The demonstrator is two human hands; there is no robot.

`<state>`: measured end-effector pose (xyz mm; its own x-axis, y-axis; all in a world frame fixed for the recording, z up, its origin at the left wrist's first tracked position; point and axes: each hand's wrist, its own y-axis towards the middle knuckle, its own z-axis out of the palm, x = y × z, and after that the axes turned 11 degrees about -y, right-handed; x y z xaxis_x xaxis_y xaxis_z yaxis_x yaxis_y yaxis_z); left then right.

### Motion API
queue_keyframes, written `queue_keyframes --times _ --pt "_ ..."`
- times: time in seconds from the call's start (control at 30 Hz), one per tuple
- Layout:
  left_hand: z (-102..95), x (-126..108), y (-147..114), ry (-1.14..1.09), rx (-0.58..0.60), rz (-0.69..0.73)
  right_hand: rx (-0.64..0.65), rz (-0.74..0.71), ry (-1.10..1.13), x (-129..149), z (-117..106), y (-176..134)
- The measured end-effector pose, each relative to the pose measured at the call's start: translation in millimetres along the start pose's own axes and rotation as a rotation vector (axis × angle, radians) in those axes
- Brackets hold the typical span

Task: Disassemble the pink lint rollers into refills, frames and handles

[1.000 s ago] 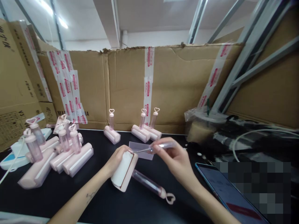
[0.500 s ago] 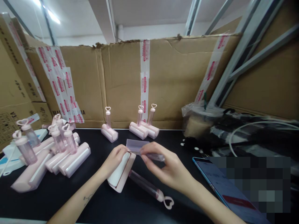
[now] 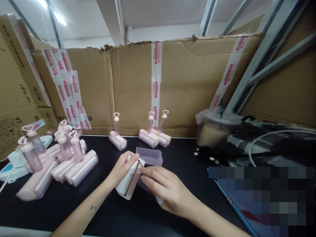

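Case point(image 3: 125, 183) between us, tilted over the surface point(image 3: 103, 217)

We hold the case near the middle of the black surface, its upper end leaning away from us. Our left hand point(image 3: 124, 166) pinches that upper end, the thumb over the white face and the fingers curled behind. Our right hand point(image 3: 164, 187) comes in from the other side, its fingers bent close together against the case's pink edge. It is closed round a clear tool point(image 3: 159, 199); 1 end shows below the palm, and the tip is hidden. Whether the case's lower end touches the surface, we cannot tell.

Just beyond the case lies a purple cover point(image 3: 150, 157). A tube point(image 3: 144, 185) shows beside the case, mostly hidden by our right hand.

Farther back, 3 pink rollers point(image 3: 118, 140) stand near the cardboard point(image 3: 133, 89), each with a heart-topped handle. To our left, more rollers point(image 3: 82, 168) crowd together near a power strip point(image 3: 8, 171). To our right are a bagged cup point(image 3: 213, 133) and a phone point(image 3: 230, 204), partly pixelated.
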<state>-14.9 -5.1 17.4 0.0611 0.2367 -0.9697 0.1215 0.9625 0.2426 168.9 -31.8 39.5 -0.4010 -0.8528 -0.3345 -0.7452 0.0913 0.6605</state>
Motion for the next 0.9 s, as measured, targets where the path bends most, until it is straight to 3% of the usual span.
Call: queue_keyframes --times 0.27,0.43,0.53,0.63,0.7,0.73,0.77,0.9 --pt "5.5 -0.7 -1.7 -0.170 -0.077 -0.068 -0.100 -0.001 -0.039 1.0 12.8 -5.5" --pt "11.8 -1.6 -2.5 -0.447 -0.108 -0.206 -0.120 -0.150 -0.123 4.6 22.0 -5.7" --pt "10.7 0.7 -1.7 -0.463 -0.098 -0.220 -0.138 0.116 0.079 0.7 16.6 -5.7" --pt "6.6 3.6 0.5 -0.452 -0.145 -0.276 -0.413 0.459 0.342 -10.2 -0.2 -5.2" --pt "4.8 3.9 1.4 -0.453 -0.173 -0.313 -0.563 0.594 0.383 -19.4 -12.8 -4.5" --pt "4.6 3.3 1.5 -0.456 -0.183 -0.312 -0.535 0.623 0.339 -23.5 -17.6 -4.2" --pt "4.8 2.2 1.3 -0.461 -0.189 -0.299 -0.427 0.625 0.259 -26.9 -20.7 -3.9" --pt "7.7 -4.0 -0.1 -0.468 -0.184 -0.277 0.292 0.406 -0.079 -30.4 -13.5 -5.5"
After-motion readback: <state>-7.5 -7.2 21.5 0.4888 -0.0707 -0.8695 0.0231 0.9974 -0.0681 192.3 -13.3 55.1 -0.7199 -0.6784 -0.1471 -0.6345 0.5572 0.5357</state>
